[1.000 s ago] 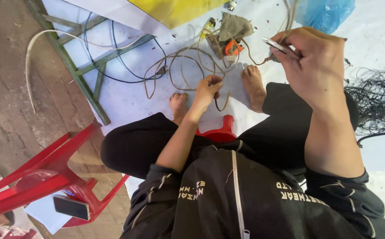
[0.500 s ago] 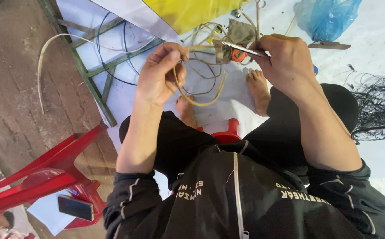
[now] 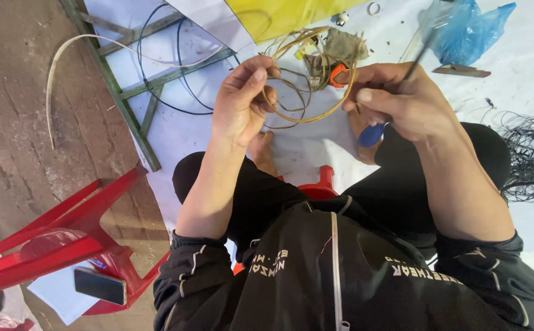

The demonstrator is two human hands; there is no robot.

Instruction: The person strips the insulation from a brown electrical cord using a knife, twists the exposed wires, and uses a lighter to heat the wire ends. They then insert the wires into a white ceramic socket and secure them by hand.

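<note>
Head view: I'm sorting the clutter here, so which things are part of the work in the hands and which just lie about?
In hand:
- loop of yellowish wire, pinched by the left hand
- blue-handled tool, in the grip of the right hand

Lying about:
- blue plastic bag
- tangle of black wire
- red plastic chair
- phone
- green frame

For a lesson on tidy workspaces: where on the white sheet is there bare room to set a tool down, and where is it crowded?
Bare patches: the white sheet between the blue bag and the black wire tangle, and beside the green frame below the left hand. Crowded: the wire loops and small parts between both hands, up to the right hand.
</note>
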